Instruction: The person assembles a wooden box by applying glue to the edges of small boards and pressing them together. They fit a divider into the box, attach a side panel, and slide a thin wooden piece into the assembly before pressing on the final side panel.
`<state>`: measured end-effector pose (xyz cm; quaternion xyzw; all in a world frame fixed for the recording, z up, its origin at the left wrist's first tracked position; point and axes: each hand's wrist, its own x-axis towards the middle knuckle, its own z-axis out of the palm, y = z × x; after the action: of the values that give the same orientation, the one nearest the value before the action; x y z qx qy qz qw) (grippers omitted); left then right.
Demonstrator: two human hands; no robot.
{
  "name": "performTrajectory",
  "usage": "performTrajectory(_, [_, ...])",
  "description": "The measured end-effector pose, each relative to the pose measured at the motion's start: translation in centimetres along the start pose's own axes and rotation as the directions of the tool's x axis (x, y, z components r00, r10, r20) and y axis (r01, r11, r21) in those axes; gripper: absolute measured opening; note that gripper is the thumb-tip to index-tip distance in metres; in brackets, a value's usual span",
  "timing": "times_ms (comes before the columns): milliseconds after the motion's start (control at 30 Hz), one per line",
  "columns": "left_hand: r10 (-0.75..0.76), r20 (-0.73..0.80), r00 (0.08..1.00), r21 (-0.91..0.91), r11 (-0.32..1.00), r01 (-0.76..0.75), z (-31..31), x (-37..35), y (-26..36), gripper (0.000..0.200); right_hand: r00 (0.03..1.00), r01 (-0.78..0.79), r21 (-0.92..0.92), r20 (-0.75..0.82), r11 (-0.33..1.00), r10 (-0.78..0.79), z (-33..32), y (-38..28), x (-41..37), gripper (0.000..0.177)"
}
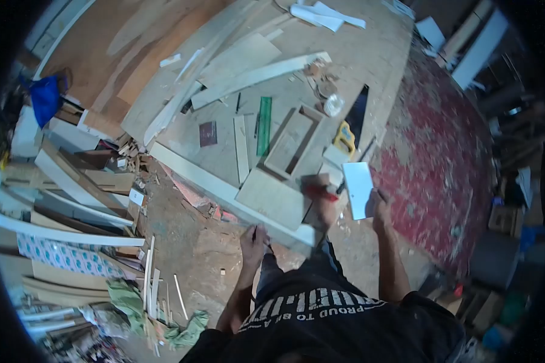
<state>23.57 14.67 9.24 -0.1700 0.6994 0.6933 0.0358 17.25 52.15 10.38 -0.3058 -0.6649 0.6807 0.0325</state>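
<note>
My right hand grips a white rectangular panel by its right edge, held up at the right of the worktable. My left hand is closed just off the table's front edge; a small dark thing shows at its fingers, too small to name. Nearest to it are a long pale wooden strip along the front edge and a flat wooden board. Behind the board sits an open wooden box frame. A blurred red object is left of the panel; its kind cannot be made out.
On the worktable lie a green ruler, a handsaw with a yellow handle, a dark square piece, a narrow wooden slat and long boards. Stacked offcuts stand at left. A worn red surface is at right.
</note>
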Motion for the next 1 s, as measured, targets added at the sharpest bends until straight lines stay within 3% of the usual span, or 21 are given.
performTrajectory(33, [-0.058, 0.072, 0.996, -0.187, 0.98, 0.071, -0.6, -0.3, 2.2, 0.035, 0.993, -0.093, 0.123, 0.089, 0.988, 0.082, 0.9, 0.7, -3.8, 0.025])
performTrajectory(67, [-0.012, 0.226, 0.974, -0.424, 0.899, 0.11, -1.6, -0.5, 5.5, 0.038, 0.994, -0.114, 0.089, 0.013, 0.989, 0.113, 2.1, 1.8, -6.5, 0.024])
performTrajectory(100, [0.077, 0.357, 0.931, -0.621, 0.764, 0.175, -2.7, -0.6, 9.5, 0.041, 0.989, -0.131, 0.07, -0.059, 0.989, 0.135, 3.4, 3.3, -8.3, 0.024])
performTrajectory(167, [0.3, 0.419, 0.857, -0.791, 0.583, 0.182, -4.6, -2.5, 18.5, 0.047, 0.987, -0.124, 0.099, -0.086, 0.987, 0.133, 6.2, 5.5, -12.0, 0.021])
performTrajectory(200, [0.506, 0.51, 0.695, -0.807, 0.561, 0.184, -5.8, -3.3, 23.4, 0.051, 0.981, -0.193, 0.071, 0.012, 0.979, 0.193, 6.7, 5.2, -13.8, 0.02])
performTrajectory(233, [0.757, 0.451, 0.473, -0.892, 0.404, 0.203, -6.1, -4.3, 26.8, 0.052, 0.96, -0.261, 0.032, 0.111, 0.965, 0.256, 7.0, 4.7, -15.8, 0.021])
performTrajectory(300, [0.869, 0.408, 0.279, -0.895, 0.32, 0.311, -6.3, -7.5, 32.4, 0.052, 0.962, -0.242, 0.015, 0.136, 0.97, 0.237, 8.1, 5.0, -18.6, 0.022])
performTrajectory(467, [0.874, 0.464, 0.144, -0.815, 0.357, 0.457, -7.6, -12.4, 36.4, 0.058, 0.984, -0.117, -0.039, 0.128, 0.992, 0.121, 8.5, 7.9, -22.1, 0.019])
performTrajectory(500, [0.878, 0.459, 0.136, -0.817, 0.356, 0.454, -7.8, -13.1, 36.1, 0.058, 0.985, -0.107, -0.038, 0.128, 0.994, 0.111, 8.3, 7.7, -22.4, 0.019])
performTrajectory(567, [0.859, 0.408, 0.31, -0.912, 0.366, 0.186, -8.4, -14.8, 35.3, 0.059, 0.97, -0.203, -0.078, 0.122, 0.976, 0.212, 7.6, 7.3, -23.1, 0.019])
performTrajectory(600, [0.858, 0.408, 0.312, -0.912, 0.369, 0.176, -8.3, -15.1, 34.9, 0.059, 0.981, -0.137, -0.088, 0.126, 0.987, 0.148, 6.9, 9.6, -22.2, 0.019])
performTrajectory(667, [0.916, 0.287, 0.281, -0.958, 0.273, 0.09, -8.3, -15.9, 34.2, 0.058, 0.963, -0.19, -0.09, 0.176, 0.978, 0.203, 6.1, 8.9, -22.1, 0.019])
performTrajectory(700, [0.909, 0.3, 0.289, -0.954, 0.287, 0.087, -8.5, -16.4, 34.2, 0.058, 0.943, -0.24, -0.097, 0.212, 0.966, 0.256, 6.2, 8.2, -22.5, 0.019])
performTrajectory(800, [0.889, 0.249, 0.385, -0.968, 0.234, 0.085, -9.4, -17.0, 34.3, 0.059, 0.96, -0.181, -0.148, 0.19, 0.972, 0.207, 7.0, 7.3, -22.3, 0.021])
performTrajectory(900, [0.869, 0.25, 0.428, -0.958, 0.157, 0.241, -10.3, -14.2, 33.8, 0.048, 0.963, -0.165, -0.186, 0.183, 0.969, 0.199, 8.4, 6.5, -21.9, 0.019])
performTrajectory(933, [0.911, 0.283, 0.299, -0.957, 0.25, 0.145, -11.0, -10.9, 34.1, 0.047, 0.97, -0.158, -0.197, 0.154, 0.968, 0.189, 9.3, 6.8, -21.7, 0.018])
performTrajectory(967, [0.868, 0.407, 0.285, -0.913, 0.389, 0.122, -12.3, -8.5, 32.9, 0.05, 0.976, -0.156, -0.199, 0.118, 0.967, 0.182, 10.1, 7.4, -21.4, 0.017])
performTrajectory(1000, [0.674, 0.549, 0.495, -0.794, 0.606, 0.056, -14.3, -5.5, 27.9, 0.045, 0.967, -0.196, -0.115, 0.143, 0.974, 0.212, 11.2, 8.3, -20.8, 0.017])
